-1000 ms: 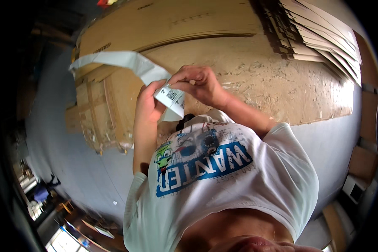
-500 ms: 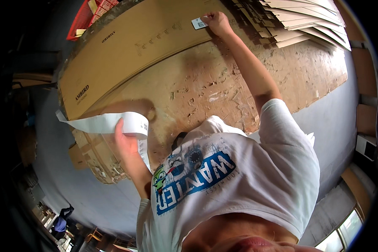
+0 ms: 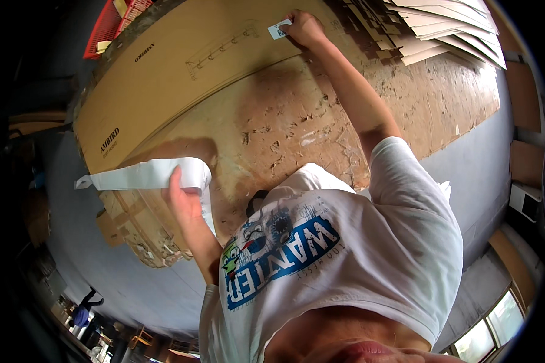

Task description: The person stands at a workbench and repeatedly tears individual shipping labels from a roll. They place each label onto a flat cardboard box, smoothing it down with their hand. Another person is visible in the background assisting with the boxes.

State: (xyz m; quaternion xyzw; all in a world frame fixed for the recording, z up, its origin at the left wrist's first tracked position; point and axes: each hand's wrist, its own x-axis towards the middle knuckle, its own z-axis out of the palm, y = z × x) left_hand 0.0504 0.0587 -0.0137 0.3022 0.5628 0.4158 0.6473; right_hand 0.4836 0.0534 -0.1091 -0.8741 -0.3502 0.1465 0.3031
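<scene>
My right hand (image 3: 305,30), fingers pinched together, holds a small white label (image 3: 278,29) with a dark printed square. It is at the far long side of a flat brown cardboard carton (image 3: 169,78); whether the label touches the cardboard I cannot tell. Lower on the left, my left hand (image 3: 185,202) grips a long white label strip (image 3: 133,174) between thumb and fingers. The strip runs left to a curled end, loops round by the hand and hangs down behind the wrist.
Under the carton lies a worn, scuffed brown tabletop (image 3: 297,121). A fanned stack of cardboard sheets (image 3: 442,30) is at the far right. A red plastic basket (image 3: 106,30) stands beyond the table at far left. Another person (image 3: 83,311) is in the distance, lower left.
The view has shifted slightly. My right hand and the label appear a little farther left, the label tilted more. The strip in my left hand has turned, so its printed patch no longer shows.
</scene>
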